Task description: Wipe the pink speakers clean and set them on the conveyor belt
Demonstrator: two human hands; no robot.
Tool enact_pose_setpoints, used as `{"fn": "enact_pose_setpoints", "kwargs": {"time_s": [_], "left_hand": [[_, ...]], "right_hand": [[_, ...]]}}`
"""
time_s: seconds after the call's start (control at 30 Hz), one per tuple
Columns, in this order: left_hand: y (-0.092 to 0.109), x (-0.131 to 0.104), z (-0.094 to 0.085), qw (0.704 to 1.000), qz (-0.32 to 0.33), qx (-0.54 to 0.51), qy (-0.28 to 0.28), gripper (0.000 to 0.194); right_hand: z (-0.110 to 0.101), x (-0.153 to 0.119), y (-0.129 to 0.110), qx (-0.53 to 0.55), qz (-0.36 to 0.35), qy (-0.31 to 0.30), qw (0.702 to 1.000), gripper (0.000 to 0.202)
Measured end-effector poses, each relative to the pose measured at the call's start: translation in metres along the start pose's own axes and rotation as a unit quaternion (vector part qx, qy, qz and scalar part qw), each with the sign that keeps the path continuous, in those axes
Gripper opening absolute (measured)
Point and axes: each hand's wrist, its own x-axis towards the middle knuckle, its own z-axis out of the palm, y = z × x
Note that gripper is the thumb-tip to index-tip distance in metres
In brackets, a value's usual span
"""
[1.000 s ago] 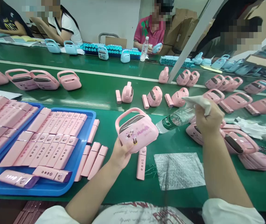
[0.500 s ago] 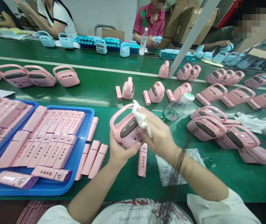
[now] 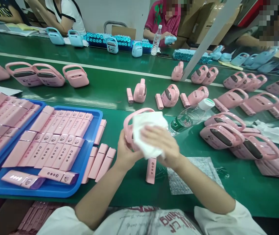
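My left hand (image 3: 126, 153) grips the lower left side of a pink device with a loop carry handle (image 3: 128, 125), held up over the table. Flat against the device's front, my right hand (image 3: 162, 142) presses a white tissue (image 3: 141, 122), slightly blurred. The tissue hides most of the front; only the handle and left edge show. Just below both hands lies a slim pink stick with round buttons (image 3: 151, 171). Several similar sticks (image 3: 106, 163) rest on the table left of my left forearm.
Blue trays (image 3: 99, 122) of pink sticks fill the left. A clear bottle (image 3: 190, 117) and a bubble-wrap sheet (image 3: 194, 176) are right of my hands. More pink devices (image 3: 221, 135), crumpled tissue (image 3: 273, 132) and a slanted post (image 3: 208, 39) stand beyond. People work across the table.
My right hand has swung the tissue from the handle's right end down over the device's front, spreading it out. My left hand keeps its hold. The whole view has shifted slightly.
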Motion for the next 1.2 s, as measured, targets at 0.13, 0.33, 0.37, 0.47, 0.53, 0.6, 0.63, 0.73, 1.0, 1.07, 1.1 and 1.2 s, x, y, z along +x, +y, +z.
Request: {"fn": "enact_pose_setpoints", "kwargs": {"time_s": [0.13,0.33,0.37,0.47,0.53,0.6,0.63,0.73,1.0,1.07,1.1,1.2], "left_hand": [[0.003,0.0,-0.002,0.995,0.056,-0.069,-0.035,0.074],[0.001,0.003,-0.012,0.995,0.061,-0.011,-0.082,0.079],[0.0,0.004,-0.014,0.994,0.063,0.008,-0.088,0.08],[-0.002,0.003,-0.018,0.989,0.063,0.075,-0.108,0.079],[-0.003,0.002,-0.018,0.982,0.078,0.125,-0.118,0.079],[-0.005,0.0,-0.016,0.973,0.111,0.165,-0.117,0.082],[-0.006,-0.001,-0.015,0.97,0.128,0.176,-0.11,0.085],[-0.009,0.0,-0.012,0.966,0.156,0.188,-0.088,0.086],[-0.003,0.005,-0.017,0.853,0.392,0.342,-0.044,0.078],[-0.005,0.007,-0.017,0.817,0.448,0.359,-0.046,0.077],[-0.007,0.007,-0.017,0.801,0.469,0.368,-0.05,0.076],[-0.014,0.009,-0.016,0.761,0.508,0.401,-0.05,0.068]], "right_hand": [[-0.012,-0.004,0.019,0.107,0.262,0.292,0.914,0.04],[-0.016,0.009,0.009,0.326,0.433,0.199,0.816,0.054],[-0.016,0.012,0.006,0.328,0.43,0.196,0.818,0.054],[-0.019,0.024,0.003,0.295,0.42,0.207,0.833,0.045],[-0.021,0.03,0.004,0.254,0.414,0.199,0.851,0.04],[-0.021,0.034,0.005,0.228,0.402,0.188,0.867,0.039],[-0.02,0.034,0.005,0.228,0.396,0.189,0.869,0.039],[-0.013,0.034,0.006,0.256,0.4,0.232,0.849,0.041],[-0.023,0.022,0.034,0.174,0.403,0.288,0.851,0.044],[-0.033,0.022,0.034,0.092,0.383,0.287,0.873,0.045],[-0.038,0.022,0.029,0.061,0.373,0.247,0.892,0.046],[-0.045,0.026,0.001,0.02,0.298,-0.026,0.954,0.045]]}}
